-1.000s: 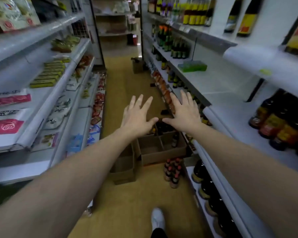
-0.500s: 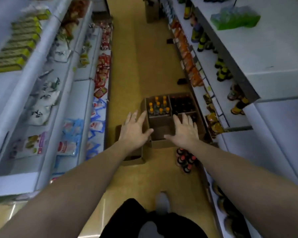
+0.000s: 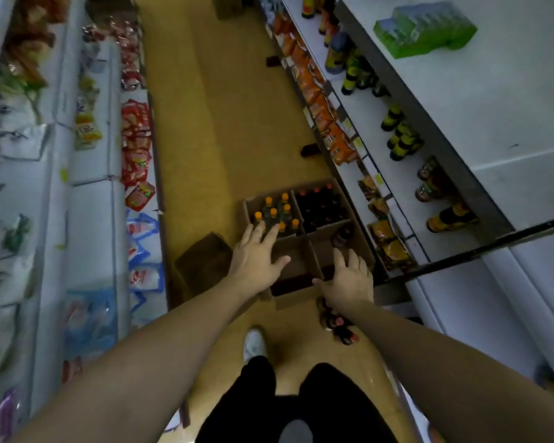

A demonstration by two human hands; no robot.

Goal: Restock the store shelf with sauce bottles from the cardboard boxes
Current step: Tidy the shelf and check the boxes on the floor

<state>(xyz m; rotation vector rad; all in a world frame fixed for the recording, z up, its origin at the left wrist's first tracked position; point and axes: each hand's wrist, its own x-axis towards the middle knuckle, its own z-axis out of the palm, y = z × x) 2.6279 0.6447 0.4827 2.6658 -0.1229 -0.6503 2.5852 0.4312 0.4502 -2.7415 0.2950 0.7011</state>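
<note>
Left hand (image 3: 256, 260) and right hand (image 3: 349, 282) have dropped closer.
Fingers spread, holding nothing, they hover above the brown divided cardboard box (image 3: 296, 303) of glossy orange-capped sauce bottles (image 3: 274, 214) on the floor.

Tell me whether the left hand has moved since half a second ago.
Yes. Against the cardboard box, the left hand has advanced: it now reaches the orange-capped bottles.
</note>
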